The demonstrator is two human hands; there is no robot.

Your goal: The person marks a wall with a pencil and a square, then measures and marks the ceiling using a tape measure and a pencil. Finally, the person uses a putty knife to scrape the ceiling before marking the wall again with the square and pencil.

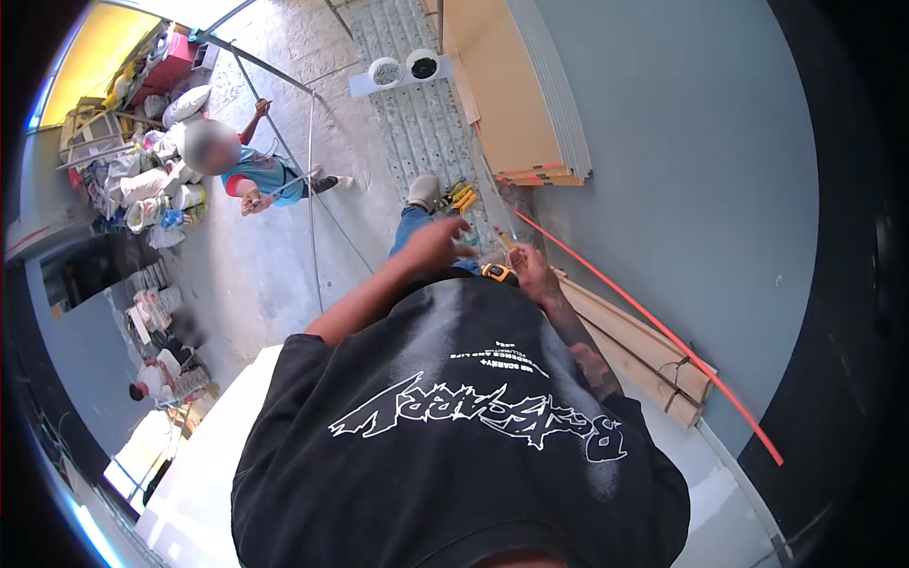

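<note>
My left hand (437, 245) is in front of my waist, fingers apart and slightly blurred, with nothing visible in it. To its right, my right hand (534, 272) has its fingers curled in. A small yellowish thing (508, 242) shows at its fingertips, too small to make out. Between the hands, a yellow and black tape measure (495, 273) sits at my waist, just below the black shirt's hem. Several yellow-handled tools (461, 198) lie beside my shoe (425, 191), on the plank.
I stand on a perforated metal plank (402, 128) bearing two white buckets (385, 72). Leaning boards (521, 95), an orange pipe (653, 333) and bundled timber (644, 355) line the right wall. Left, a co-worker (265, 176) stands by metal scaffold poles (312, 208); bags (147, 185) are piled behind.
</note>
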